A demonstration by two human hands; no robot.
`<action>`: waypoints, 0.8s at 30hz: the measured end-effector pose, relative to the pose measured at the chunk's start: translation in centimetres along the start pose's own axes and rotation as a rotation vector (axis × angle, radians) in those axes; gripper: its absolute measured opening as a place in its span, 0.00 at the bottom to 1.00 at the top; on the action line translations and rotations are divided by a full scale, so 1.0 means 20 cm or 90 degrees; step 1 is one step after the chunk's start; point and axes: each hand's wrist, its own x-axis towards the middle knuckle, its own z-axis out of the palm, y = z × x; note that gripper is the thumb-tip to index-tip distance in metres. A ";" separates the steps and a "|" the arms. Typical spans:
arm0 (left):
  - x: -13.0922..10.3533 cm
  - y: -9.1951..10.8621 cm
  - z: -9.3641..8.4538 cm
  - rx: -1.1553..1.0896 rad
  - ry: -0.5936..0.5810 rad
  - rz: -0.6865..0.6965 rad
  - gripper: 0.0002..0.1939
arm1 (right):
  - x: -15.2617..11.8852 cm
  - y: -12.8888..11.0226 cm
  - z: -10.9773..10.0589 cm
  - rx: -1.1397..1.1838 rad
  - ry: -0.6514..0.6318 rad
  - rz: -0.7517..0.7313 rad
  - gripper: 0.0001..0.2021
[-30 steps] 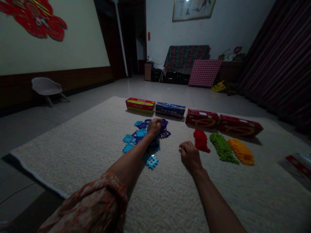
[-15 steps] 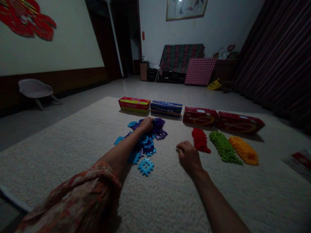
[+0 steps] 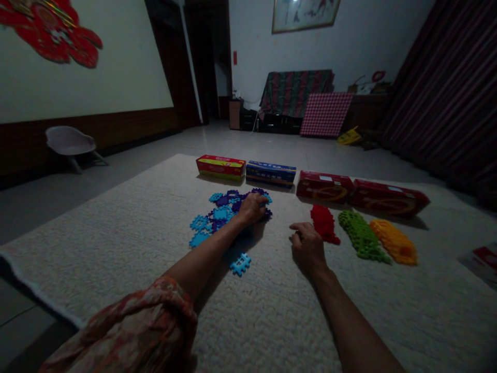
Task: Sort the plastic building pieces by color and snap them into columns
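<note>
My left hand (image 3: 253,207) is over the right side of a loose pile of purple and light blue toothed plastic building pieces (image 3: 220,213). Its fingers are closed at a light blue piece (image 3: 267,197), partly hidden behind them. One light blue piece (image 3: 240,263) with a window-like middle lies apart, nearer to me. My right hand (image 3: 308,247) hovers low above the mat, with index finger and thumb apart and nothing visible between them. Just beyond it is a stack of red pieces (image 3: 324,224). Green pieces (image 3: 362,235) and orange pieces (image 3: 394,242) lie in rows farther right.
A beige mat (image 3: 116,233) covers the floor. Along its far part stand a red and yellow box (image 3: 221,167), a blue box (image 3: 271,173) and two dark red boxes (image 3: 325,187). A small chair (image 3: 72,142) is at the left, and a curtain (image 3: 435,93) hangs at the right.
My left hand has moved right across the pile, uncovering more light blue pieces. The lone light blue piece has shifted and turned. My right hand's index finger has stretched out. The view has swung slightly left.
</note>
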 end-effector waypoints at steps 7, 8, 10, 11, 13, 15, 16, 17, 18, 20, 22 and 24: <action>-0.08 0.11 0.07 -0.024 -0.108 0.156 0.16 | 0.01 0.01 0.01 -0.007 0.054 -0.025 0.17; -0.06 0.09 0.03 -0.007 -0.100 0.148 0.17 | 0.01 0.01 0.01 -0.006 0.035 -0.036 0.18; -0.01 0.02 -0.07 0.051 -0.047 0.088 0.17 | 0.01 0.00 0.02 -0.009 -0.012 -0.066 0.20; 0.01 -0.04 -0.13 0.092 -0.015 0.032 0.18 | 0.00 0.00 0.02 -0.010 -0.037 -0.085 0.21; 0.04 -0.16 -0.24 0.167 0.033 -0.090 0.20 | 0.00 -0.01 0.02 -0.011 -0.088 -0.123 0.22; 0.04 -0.28 -0.31 0.211 0.074 -0.219 0.22 | -0.01 -0.01 0.02 -0.022 -0.135 -0.143 0.22; 0.03 -0.34 -0.33 0.218 0.079 -0.255 0.23 | -0.01 -0.01 0.02 -0.034 -0.157 -0.142 0.23; 0.01 -0.39 -0.35 0.221 0.079 -0.284 0.24 | -0.01 -0.01 0.02 -0.049 -0.178 -0.134 0.23; 0.00 -0.44 -0.35 0.224 0.072 -0.324 0.25 | -0.01 -0.02 0.02 -0.064 -0.198 -0.124 0.23; -0.03 -0.49 -0.33 0.232 0.045 -0.368 0.25 | -0.01 -0.02 0.01 -0.081 -0.232 -0.112 0.22; -0.05 -0.52 -0.32 0.243 0.028 -0.365 0.24 | -0.01 -0.02 0.01 -0.077 -0.253 -0.117 0.18; -0.06 -0.52 -0.31 0.249 0.029 -0.336 0.22 | 0.00 -0.01 0.01 -0.066 -0.251 -0.127 0.15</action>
